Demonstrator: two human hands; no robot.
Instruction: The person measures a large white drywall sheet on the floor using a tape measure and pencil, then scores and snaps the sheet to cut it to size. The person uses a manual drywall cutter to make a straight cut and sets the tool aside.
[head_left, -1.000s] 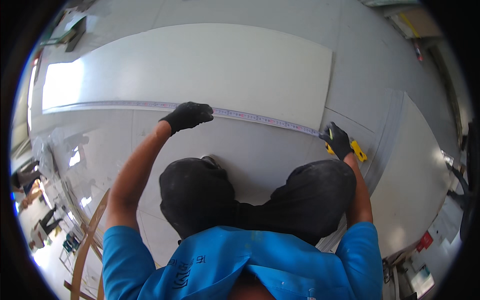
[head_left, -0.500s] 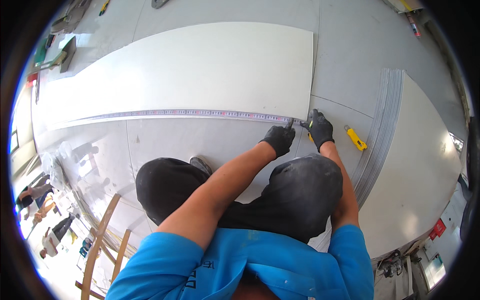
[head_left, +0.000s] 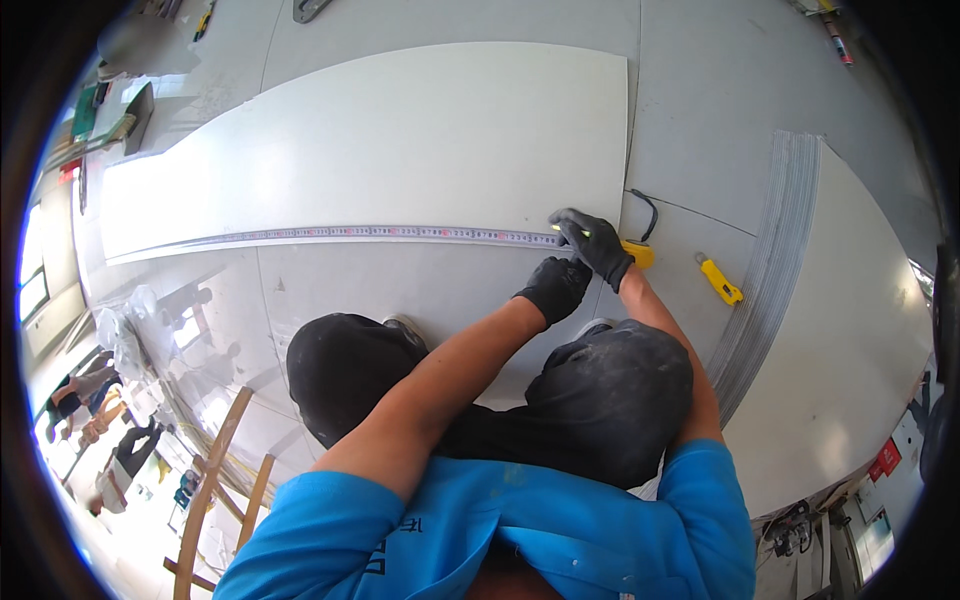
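Observation:
A long white panel [head_left: 420, 140] lies on the floor in front of me. Along its near edge stretches the blade of a tape measure [head_left: 380, 232]; its yellow case, with a dark strap, rests by the panel's right end, partly behind my wrist. My right hand [head_left: 595, 245], in a dark glove, is closed around a slim yellow-green marking pen [head_left: 572, 231] over the blade. Just below it, my gloved left hand [head_left: 556, 290] has its fingers curled at the panel's edge, pinching the tape there; its fingertips are partly covered by my right hand.
A yellow utility knife [head_left: 720, 281] lies on the floor to the right, beside a tall stack of white panels [head_left: 850, 300]. Wooden frame pieces [head_left: 212, 480] stand at lower left. Other people [head_left: 125, 465] are at the far left. My knees flank my arms.
My right hand has moved left from the tape case onto the panel's edge, uncovering the case and strap. My left index finger no longer points along the tape; that hand has drawn slightly nearer.

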